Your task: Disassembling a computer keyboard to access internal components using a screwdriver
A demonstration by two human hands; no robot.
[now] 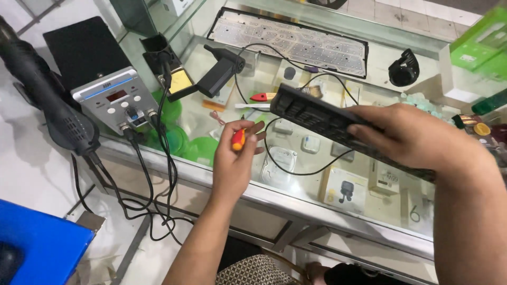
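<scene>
Head view: the left hand (pixel 235 158) was closed around a small screwdriver with a red and yellow handle (pixel 238 139), fingers wrapped about the grip, held above the front part of a glass display counter (pixel 296 203). The tool's tip was hidden behind the fingers, so its direction could not be confirmed. The right hand (pixel 414 134) gripped a long black keyboard frame (pixel 317 113) from above, thumb underneath and fingers over the top edge, holding it tilted and clear of the glass; its far end pointed toward the upper left. A black cable (pixel 301 173) looped across the glass below the frame. On the counter's left end stood a grey soldering station (pixel 117 100) with a red display and round knobs, several dark leads hanging from its front. A black hot-air handpiece (pixel 50 105) lay off the counter to the left. Behind, a black handheld blower (pixel 219 74) rested on the glass, and a pale keyboard membrane sheet (pixel 296 42) lay flat at the back. Small boxed accessories (pixel 346 191) appeared to sit on the shelf beneath the glass.
</scene>
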